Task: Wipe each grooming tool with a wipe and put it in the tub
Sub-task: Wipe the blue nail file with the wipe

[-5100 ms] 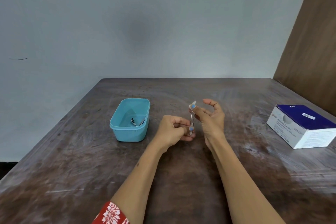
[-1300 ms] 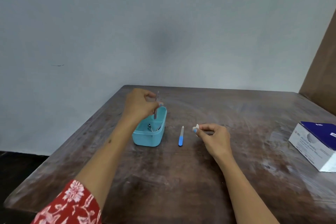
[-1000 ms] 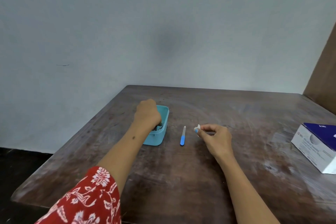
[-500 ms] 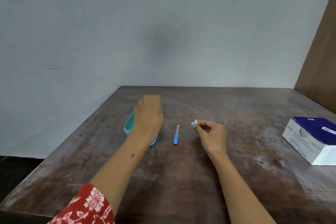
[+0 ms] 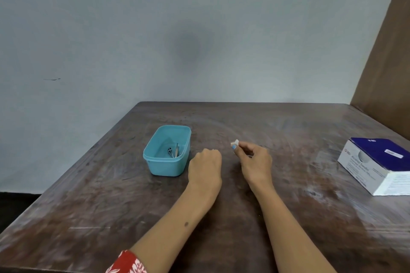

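1. Teal tub [image 5: 166, 167], left of centre on table [image 5: 288, 131]: metal tools [image 5: 174, 152] already lie inside, apparently wiped.
2. Left hand [image 5: 205, 167], just right of tub: fingers curled downward; what they cover, cannot tell.
3. Right hand [image 5: 255, 162]: fingertips pinch small white wipe [image 5: 234, 143].
4. Wipe box [image 5: 377, 165], far right.
5. Judgement: late stage; maybe one tool left.

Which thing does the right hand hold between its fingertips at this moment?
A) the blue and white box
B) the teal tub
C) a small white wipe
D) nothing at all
C: the right hand pinches a small white wipe at its fingertips, while the teal tub and the box stand apart from it on the table.
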{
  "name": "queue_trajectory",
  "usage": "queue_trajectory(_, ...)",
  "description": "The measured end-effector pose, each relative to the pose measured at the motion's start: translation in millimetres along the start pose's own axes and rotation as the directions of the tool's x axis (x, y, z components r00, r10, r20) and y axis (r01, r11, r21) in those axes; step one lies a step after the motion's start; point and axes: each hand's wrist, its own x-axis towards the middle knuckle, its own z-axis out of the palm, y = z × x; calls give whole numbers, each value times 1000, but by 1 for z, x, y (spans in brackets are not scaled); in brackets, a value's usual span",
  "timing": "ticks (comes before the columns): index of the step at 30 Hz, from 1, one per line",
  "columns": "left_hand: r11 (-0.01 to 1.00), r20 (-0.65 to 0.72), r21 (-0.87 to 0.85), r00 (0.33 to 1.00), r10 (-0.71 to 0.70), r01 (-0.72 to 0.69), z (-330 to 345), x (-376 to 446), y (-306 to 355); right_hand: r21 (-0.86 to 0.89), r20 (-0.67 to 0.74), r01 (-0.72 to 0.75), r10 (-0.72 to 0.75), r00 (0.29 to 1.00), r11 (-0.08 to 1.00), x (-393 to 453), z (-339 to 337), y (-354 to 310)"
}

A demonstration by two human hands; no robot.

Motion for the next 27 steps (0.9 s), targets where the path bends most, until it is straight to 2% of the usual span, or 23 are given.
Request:
queue_trajectory(4, 999, -5, -49, 1000, 1, -2, -2, 7, 0, 31, -36, -14, 15, 999, 999, 3, 1, 3)
queue_trajectory(7, 958, -137, -285, 990, -38, -3, 6, 17, -4, 6, -86, -34, 35, 996, 999, 8, 3, 6)
queue_trajectory(9, 826, -199, -563, 973, -116, -16, 16, 27, -6, -4, -129, -67, 66, 989, 998, 14, 6, 10)
queue_trajectory(11, 614, -167, -789, 968, -186, -18, 26, 32, -5, 4, -149, -89, 88, 985, 996, 18, 8, 13)
queue_trajectory(14, 308, -55, -951, 961, -271, 32, 35, 37, -7, 103, -148, -110, 125, 981, 989, 23, 11, 12)
queue_trajectory(16, 183, 2, -982, 962, -272, 54, 37, 38, -9, 168, -134, -118, 141, 981, 979, 25, 11, 9)
queue_trajectory(18, 139, 16, -989, 966, -257, 53, 38, 37, -11, 216, -108, -114, 139, 984, 970, 24, 11, 6)
queue_trajectory(24, 161, 2, -986, 982, -187, 33, 41, 34, -11, 284, -58, -66, 86, 995, 956, 15, 6, 0)
queue_trajectory(27, 114, 35, -992, 986, -161, 54, 41, 32, -11, 311, -7, -79, 85, 996, 947, 11, 9, -2)
